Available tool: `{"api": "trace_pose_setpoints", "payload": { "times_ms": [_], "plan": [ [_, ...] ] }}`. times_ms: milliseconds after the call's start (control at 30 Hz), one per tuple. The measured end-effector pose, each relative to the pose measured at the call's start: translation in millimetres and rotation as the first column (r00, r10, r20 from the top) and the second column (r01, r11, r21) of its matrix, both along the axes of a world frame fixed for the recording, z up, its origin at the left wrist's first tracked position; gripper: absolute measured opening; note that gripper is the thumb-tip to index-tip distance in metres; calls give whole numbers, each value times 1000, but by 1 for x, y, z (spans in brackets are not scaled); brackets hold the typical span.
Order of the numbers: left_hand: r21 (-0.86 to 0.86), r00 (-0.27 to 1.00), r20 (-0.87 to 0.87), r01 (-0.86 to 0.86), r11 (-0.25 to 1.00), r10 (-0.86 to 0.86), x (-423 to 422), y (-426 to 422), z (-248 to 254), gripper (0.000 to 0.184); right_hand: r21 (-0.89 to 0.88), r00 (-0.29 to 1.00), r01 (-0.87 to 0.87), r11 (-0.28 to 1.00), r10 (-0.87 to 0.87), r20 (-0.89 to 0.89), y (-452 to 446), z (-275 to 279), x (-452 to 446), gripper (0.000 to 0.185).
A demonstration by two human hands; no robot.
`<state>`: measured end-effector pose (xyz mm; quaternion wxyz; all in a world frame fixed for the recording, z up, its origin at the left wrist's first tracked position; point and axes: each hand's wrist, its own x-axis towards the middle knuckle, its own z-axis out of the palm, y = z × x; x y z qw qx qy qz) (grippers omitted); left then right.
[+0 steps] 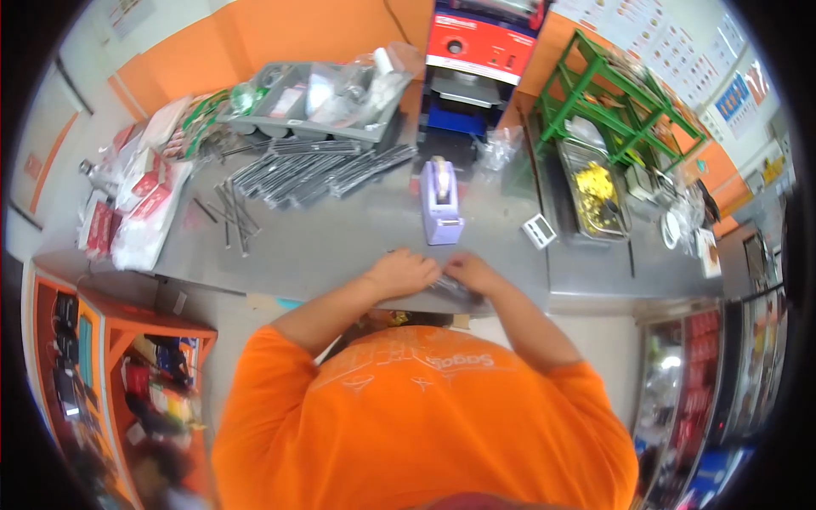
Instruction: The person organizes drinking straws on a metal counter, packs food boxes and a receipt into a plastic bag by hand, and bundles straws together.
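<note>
At the counter's front edge, my left hand (408,273) has its fingers bent and pressed together. My right hand (473,271) is close beside it, with thumb and fingers pinched. Between and below the fingertips shows a greyish, see-through plastic-looking piece (452,290); its kind is too blurred to tell. Just beyond both hands stands a purple tape dispenser (442,223) with a roll of tape in it. Further left lie many thin black sticks, likely straws, in clear wrapping (297,172). A few loose dark sticks (235,217) lie apart from that pile.
Behind the pile sits a grey divided tray (340,129) with plastic bags. A red and blue machine (469,64) stands at the back. To the right are a white timer (539,230), a metal tray (618,234) with yellow pieces and a green rack (586,72). Red boxes (144,183) sit far left.
</note>
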<state>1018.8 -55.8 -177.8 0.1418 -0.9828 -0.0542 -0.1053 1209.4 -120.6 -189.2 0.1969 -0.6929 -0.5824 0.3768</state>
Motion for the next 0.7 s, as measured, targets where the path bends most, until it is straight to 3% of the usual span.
{"api": "trace_pose_setpoints", "payload": {
  "times_ms": [33, 67, 100, 133, 167, 200, 267, 333, 400, 433, 500, 533, 567, 600, 667, 700],
  "plan": [
    [5, 1000, -6, -29, 1000, 30, -10, 0, 9, 14, -227, 981, 29, 974, -71, -179, -11, 20, -12, 26],
    [64, 989, 54, 132, 989, -136, -20, -1, 20, 13, -337, 900, -12, 942, -136, -413, -26, 42, -24, 28],
    [130, 948, 105, 287, 949, -301, -28, -3, 31, 14, -438, 765, -80, 895, -226, -603, -42, 54, -35, 31],
    [129, 956, 108, 258, 958, -272, -33, -4, 39, 14, -474, 622, -110, 873, -312, -719, -54, 49, -45, 31],
    [227, 906, 205, 324, 918, -370, -37, -3, 48, 14, -509, 458, -148, 848, -397, -796, -59, 47, -52, 31],
    [329, 837, 282, 374, 867, -468, -42, -2, 57, 14, -514, 471, -174, 840, -387, -793, -58, 54, -55, 31],
    [355, 825, 313, 358, 864, -470, -46, 4, 80, 14, -581, 552, -227, 782, -388, -738, -57, 70, -62, 30],
    [390, 809, 335, 347, 853, -483, -58, 16, 92, 14, -507, 538, -347, 789, -276, -797, -42, 46, -58, 34],
    [441, 840, 312, 285, 851, -444, -73, 25, 97, 15, -104, 726, -232, 967, 101, -680, -19, 49, -68, 38],
    [443, 848, 307, 275, 854, -432, -82, 30, 97, 15, -100, 721, -246, 964, 114, -683, -10, 52, -73, 38],
    [371, 943, 266, 90, 924, -199, -100, 44, 94, 16, 180, 727, -159, 971, 238, -644, 6, 64, -84, 41],
    [379, 945, 261, 85, 922, -195, -109, 48, 93, 16, 189, 723, -164, 968, 249, -644, 7, 79, -97, 41],
    [357, 948, 261, 79, 931, -181, -116, 51, 91, 16, 189, 879, -270, 944, 322, -352, 3, 102, -117, 43],
    [336, 950, 263, 75, 939, -170, -124, 54, 90, 16, 155, 928, -364, 918, 371, -19, 4, 114, -132, 46],
    [345, 947, 262, 87, 935, -184, -139, 59, 86, 16, 140, 948, -317, 938, 315, 40, 18, 98, -149, 46],
    [341, 945, 263, 97, 935, -194, -146, 63, 85, 16, 50, 942, -307, 951, 311, -128, 26, 94, -158, 41]
  ]
}}
